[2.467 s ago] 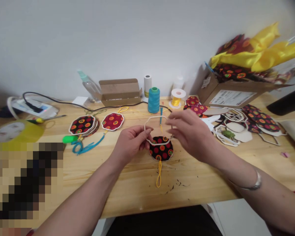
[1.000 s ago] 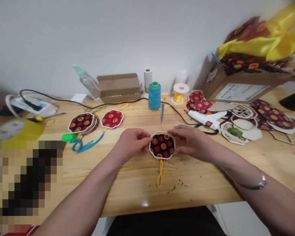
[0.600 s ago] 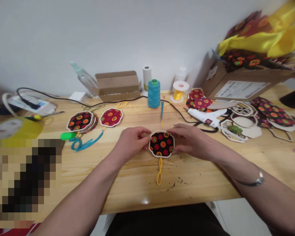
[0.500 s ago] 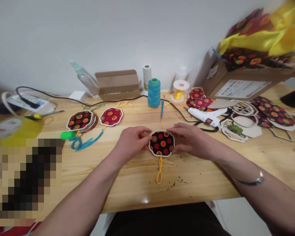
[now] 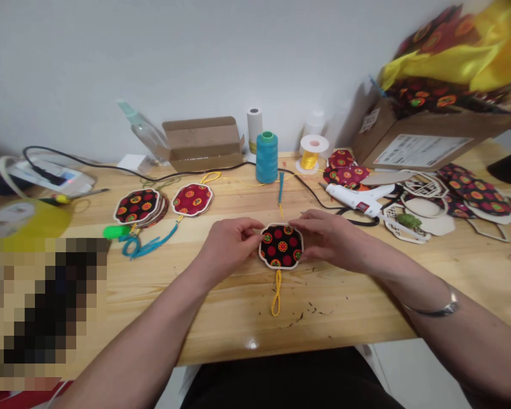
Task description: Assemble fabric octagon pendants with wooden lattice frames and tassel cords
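Presently: black, flower-printed fabric piece (image 5: 283,246) with pale, thin, lobed frame (image 5: 281,267) around its edge, between two bare hands

Location: front half of the pale wooden table (image 5: 221,335), near mid-width. Wood sprinkled with dark clippings (image 5: 313,308) separates the piece from the front edge; a longer stretch of tabletop runs left to the stack of black, flower-printed, framed pieces (image 5: 137,205). On the right, a white plastic glue gun (image 5: 357,199) with a black cord lies beyond the wrist.

Grip: the left hand (image 5: 234,244) has thumb and fingers close together on the left edge, a narrow pinch. The right hand (image 5: 334,241) has thumb and fingers spread around the upper right edge; whether it clamps or merely steadies cannot be told.

Materials: cloth printed in red, orange and green; frame matt and smooth, with rounded lobes; twisted yellow cord loop (image 5: 278,277) extending toward the front edge.

Change: 2.5 seconds earlier the frame was tilted up above the cloth, which lay partly exposed below; now the two outlines match.
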Demonstrator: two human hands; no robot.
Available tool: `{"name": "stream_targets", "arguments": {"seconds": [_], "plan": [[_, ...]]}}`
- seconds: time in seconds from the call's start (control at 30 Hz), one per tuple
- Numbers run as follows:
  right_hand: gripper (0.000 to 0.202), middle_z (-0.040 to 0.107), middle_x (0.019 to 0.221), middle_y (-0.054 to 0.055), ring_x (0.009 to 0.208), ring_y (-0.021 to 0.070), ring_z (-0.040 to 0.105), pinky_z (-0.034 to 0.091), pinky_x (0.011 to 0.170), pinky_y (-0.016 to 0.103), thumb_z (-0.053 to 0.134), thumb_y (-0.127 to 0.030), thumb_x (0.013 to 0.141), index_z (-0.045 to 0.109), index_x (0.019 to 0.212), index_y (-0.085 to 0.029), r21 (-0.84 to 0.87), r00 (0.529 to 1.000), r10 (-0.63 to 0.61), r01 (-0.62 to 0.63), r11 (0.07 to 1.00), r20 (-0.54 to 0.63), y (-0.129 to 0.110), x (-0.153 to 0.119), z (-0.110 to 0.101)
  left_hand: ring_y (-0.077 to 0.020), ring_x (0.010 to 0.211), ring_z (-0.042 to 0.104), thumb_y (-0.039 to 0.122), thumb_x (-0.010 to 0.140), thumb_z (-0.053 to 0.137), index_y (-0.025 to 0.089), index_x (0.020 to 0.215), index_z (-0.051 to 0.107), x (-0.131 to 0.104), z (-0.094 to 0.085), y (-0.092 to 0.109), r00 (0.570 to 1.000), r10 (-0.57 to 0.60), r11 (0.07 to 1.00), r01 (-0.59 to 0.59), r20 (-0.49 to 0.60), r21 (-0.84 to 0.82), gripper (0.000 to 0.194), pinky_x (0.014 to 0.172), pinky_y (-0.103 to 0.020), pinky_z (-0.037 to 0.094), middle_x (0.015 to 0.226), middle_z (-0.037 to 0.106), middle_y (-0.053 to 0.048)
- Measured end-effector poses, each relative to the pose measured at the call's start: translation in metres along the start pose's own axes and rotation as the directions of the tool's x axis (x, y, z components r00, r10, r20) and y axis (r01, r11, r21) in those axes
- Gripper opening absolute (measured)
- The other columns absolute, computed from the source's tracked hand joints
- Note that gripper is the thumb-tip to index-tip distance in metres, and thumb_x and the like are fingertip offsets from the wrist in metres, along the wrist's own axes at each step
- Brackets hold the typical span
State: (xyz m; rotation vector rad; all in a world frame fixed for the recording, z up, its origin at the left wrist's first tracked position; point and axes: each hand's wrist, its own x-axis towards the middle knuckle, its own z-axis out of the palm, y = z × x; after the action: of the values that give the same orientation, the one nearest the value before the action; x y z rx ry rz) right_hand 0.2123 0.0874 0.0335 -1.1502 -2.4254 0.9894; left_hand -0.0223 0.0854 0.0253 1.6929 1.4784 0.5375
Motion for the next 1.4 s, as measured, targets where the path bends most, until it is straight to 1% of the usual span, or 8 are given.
{"name": "stream_targets", "arguments": {"seconds": [0.23, 0.47, 0.63, 0.7, 0.8, 0.93, 1.1, 1.4], "plan": [[0.027, 0.056, 0.098, 0.006, 0.09, 0.0185, 0.055, 0.045, 0.078, 0.03, 0.063, -0.024, 0.082, 0.061, 0.109, -0.022, -0.045, 1.0, 0.003, -0.003, 0.999, 0.008, -0.0019, -0.0007, 0.0004, -0.0138, 0.052, 0.058, 0.035, 0.076, 0.06, 0.02, 0.094, 0.072, 0.0004, 0.0007, -0.0003, 1.0, -0.005, 0.999, 0.005, 0.007, 0.036, 0.027, 0.051, -0.023, 0.042, 0.055, 0.065, 0.002], [0.029, 0.057, 0.099, 0.006, 0.092, 0.02, 0.054, 0.045, 0.079, 0.032, 0.062, -0.024, 0.082, 0.06, 0.111, -0.023, -0.048, 1.0, 0.017, -0.016, 0.999, 0.023, -0.0034, -0.0004, 0.0, -0.0145, 0.056, 0.061, 0.034, 0.077, 0.059, 0.021, 0.093, 0.072, 0.0008, 0.0011, -0.0012, 1.0, 0.016, 0.993, -0.016, -0.003, 0.116, 0.025, 0.057, -0.024, 0.045, 0.064, 0.07, 0.001], [0.03, 0.056, 0.101, 0.006, 0.093, 0.0199, 0.054, 0.045, 0.079, 0.032, 0.063, -0.025, 0.082, 0.06, 0.112, -0.023, -0.056, 1.0, 0.001, -0.001, 0.998, 0.013, -0.0035, -0.0012, 0.0005, -0.016, 0.066, 0.063, 0.037, 0.078, 0.06, 0.023, 0.092, 0.073, 0.0016, 0.0007, -0.0006, 0.998, 0.054, 0.982, -0.05, -0.017, 0.182, 0.023, 0.065, -0.026, 0.046, 0.072, 0.071, 0.0], [0.03, 0.056, 0.101, 0.007, 0.092, 0.0196, 0.054, 0.045, 0.079, 0.032, 0.063, -0.025, 0.083, 0.059, 0.113, -0.023, -0.053, 1.0, -0.001, 0.001, 0.999, 0.009, -0.0033, -0.0013, 0.001, -0.018, 0.075, 0.063, 0.043, 0.075, 0.064, 0.022, 0.097, 0.072, 0.0017, -0.0002, -0.001, 0.993, 0.118, 0.971, -0.11, -0.025, 0.212, 0.031, 0.071, -0.029, 0.047, 0.082, 0.069, -0.002], [0.028, 0.056, 0.101, 0.007, 0.091, 0.0193, 0.053, 0.045, 0.078, 0.033, 0.062, -0.028, 0.084, 0.06, 0.112, -0.022, -0.061, 1.0, -0.007, 0.007, 0.998, 0.006, -0.0029, -0.0016, 0.0013, -0.0228, 0.099, 0.059, 0.051, 0.065, 0.073, 0.021, 0.111, 0.067, 0.0009, -0.0024, -0.0023, 0.971, 0.238, 0.941, -0.229, -0.006, 0.249, 0.055, 0.086, -0.035, 0.047, 0.109, 0.061, -0.006], [0.033, 0.054, 0.101, 0.008, 0.092, 0.0199, 0.051, 0.045, 0.078, 0.033, 0.065, -0.036, 0.082, 0.06, 0.11, -0.02, -0.091, 0.999, -0.029, 0.026, 0.995, -0.023, -0.0033, -0.0033, 0.0001, -0.0268, 0.117, 0.05, 0.052, 0.062, 0.075, 0.021, 0.127, 0.055, -0.001, -0.0054, -0.0046, 0.952, 0.279, 0.902, -0.304, 0.124, 0.306, 0.075, 0.099, -0.04, 0.042, 0.129, 0.048, -0.008], [0.037, 0.052, 0.098, 0.007, 0.089, 0.019, 0.05, 0.044, 0.076, 0.031, 0.066, -0.038, 0.081, 0.059, 0.113, -0.021, -0.125, 0.999, -0.027, 0.021, 0.992, -0.047, -0.0068, -0.0048, -0.0018, -0.0269, 0.115, 0.051, 0.046, 0.066, 0.074, 0.025, 0.131, 0.048, -0.0024, -0.0064, -0.0045, 0.938, 0.284, 0.88, -0.337, 0.197, 0.335, 0.074, 0.098, -0.043, 0.042, 0.131, 0.045, -0.008], [0.034, 0.054, 0.094, 0.007, 0.09, 0.0217, 0.048, 0.042, 0.076, 0.033, 0.069, -0.038, 0.078, 0.063, 0.107, -0.021, -0.227, 0.999, -0.031, 0.02, 0.974, -0.041, -0.0091, -0.0014, 0.0, -0.0259, 0.107, 0.055, 0.046, 0.067, 0.072, 0.026, 0.125, 0.052, -0.0036, -0.005, 0.0005, 0.939, 0.25, 0.883, -0.321, 0.236, 0.342, 0.065, 0.094, -0.042, 0.045, 0.125, 0.046, -0.007]]}}
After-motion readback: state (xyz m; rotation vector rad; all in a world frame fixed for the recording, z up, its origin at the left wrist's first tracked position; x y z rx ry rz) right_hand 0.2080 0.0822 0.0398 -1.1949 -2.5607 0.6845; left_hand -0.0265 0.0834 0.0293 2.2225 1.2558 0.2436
